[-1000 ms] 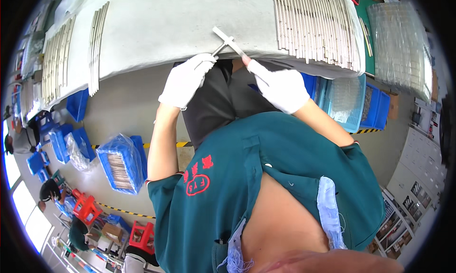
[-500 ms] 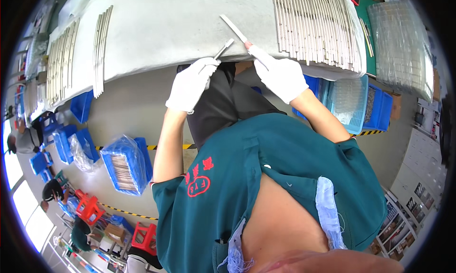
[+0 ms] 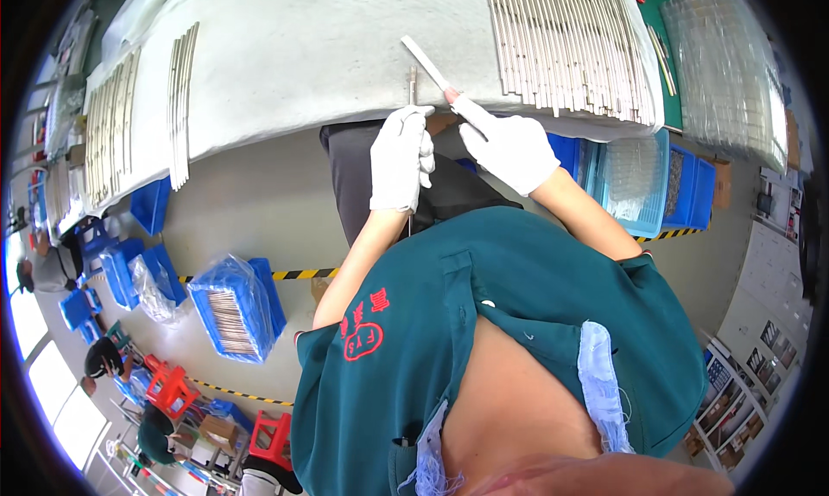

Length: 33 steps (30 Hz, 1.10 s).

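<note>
My left hand (image 3: pixel 400 161), in a white glove, is closed around a thin metal rod (image 3: pixel 413 88). The rod's far end points away from me over the near edge of the table, and a bit of it shows below the wrist. My right hand (image 3: pixel 511 155), also gloved, with a bare fingertip showing, pinches a flat white strip (image 3: pixel 425 62) that slants up and to the left. The rod's far end lies just left of the strip, with a small gap between them. Most of the rod is hidden behind my left hand.
A white cloth covers the table (image 3: pixel 302 56). A wide row of metal rods (image 3: pixel 570 51) lies at right, with smaller groups (image 3: pixel 182 107) at left. Clear plastic trays (image 3: pixel 725 73) are stacked far right. Blue bins (image 3: pixel 682 194) stand below, and a bagged crate of rods (image 3: pixel 231 310) on the floor.
My left hand has moved right, and the rod has swung from a slant to nearly straight away from me. My right hand and the strip have stayed almost in place.
</note>
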Motion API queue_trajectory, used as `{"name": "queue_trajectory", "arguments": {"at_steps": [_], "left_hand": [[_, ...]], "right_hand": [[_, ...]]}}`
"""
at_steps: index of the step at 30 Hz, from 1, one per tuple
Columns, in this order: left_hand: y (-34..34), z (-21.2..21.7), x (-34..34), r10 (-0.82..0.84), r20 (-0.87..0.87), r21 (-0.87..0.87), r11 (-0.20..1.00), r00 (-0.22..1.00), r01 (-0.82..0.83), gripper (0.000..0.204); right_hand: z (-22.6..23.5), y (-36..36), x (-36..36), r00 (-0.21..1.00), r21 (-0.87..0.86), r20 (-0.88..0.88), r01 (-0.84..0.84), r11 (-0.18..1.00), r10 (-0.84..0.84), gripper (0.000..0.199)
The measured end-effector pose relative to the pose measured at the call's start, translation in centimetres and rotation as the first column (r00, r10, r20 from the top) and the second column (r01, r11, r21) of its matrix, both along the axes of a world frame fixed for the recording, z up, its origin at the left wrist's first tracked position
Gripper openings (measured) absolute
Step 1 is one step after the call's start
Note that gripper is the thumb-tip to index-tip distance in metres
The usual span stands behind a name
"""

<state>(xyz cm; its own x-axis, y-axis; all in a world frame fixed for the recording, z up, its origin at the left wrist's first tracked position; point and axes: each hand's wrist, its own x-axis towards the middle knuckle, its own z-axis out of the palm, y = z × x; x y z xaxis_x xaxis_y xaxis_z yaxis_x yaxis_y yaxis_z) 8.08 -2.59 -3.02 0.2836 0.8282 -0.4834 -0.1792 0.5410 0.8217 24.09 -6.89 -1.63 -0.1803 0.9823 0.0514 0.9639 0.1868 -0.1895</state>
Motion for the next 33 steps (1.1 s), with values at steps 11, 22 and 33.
{"name": "queue_trajectory", "arguments": {"at_steps": [11, 22, 33], "left_hand": [[-0.1, -1.3, 0.1, 0.0, -0.168, 0.245, 0.969, 0.986, 0.042, 0.019], [-0.2, -0.5, 0.2, 0.035, -0.027, 0.053, 0.998, 0.999, -0.033, 0.018], [-0.3, -1.1, 0.2, 0.038, -0.115, 0.129, 0.991, 0.993, -0.023, 0.019]], "right_hand": [[0.3, 0.5, -1.9, 1.0, 0.158, -0.013, 0.006, 0.987, -0.004, 0.052], [0.3, -0.7, -1.5, 0.999, 0.126, -0.03, -0.022, 0.992, 0.026, 0.056], [0.2, -0.5, -1.9, 0.999, -0.023, 0.033, -0.024, 0.999, 0.025, 0.061]]}}
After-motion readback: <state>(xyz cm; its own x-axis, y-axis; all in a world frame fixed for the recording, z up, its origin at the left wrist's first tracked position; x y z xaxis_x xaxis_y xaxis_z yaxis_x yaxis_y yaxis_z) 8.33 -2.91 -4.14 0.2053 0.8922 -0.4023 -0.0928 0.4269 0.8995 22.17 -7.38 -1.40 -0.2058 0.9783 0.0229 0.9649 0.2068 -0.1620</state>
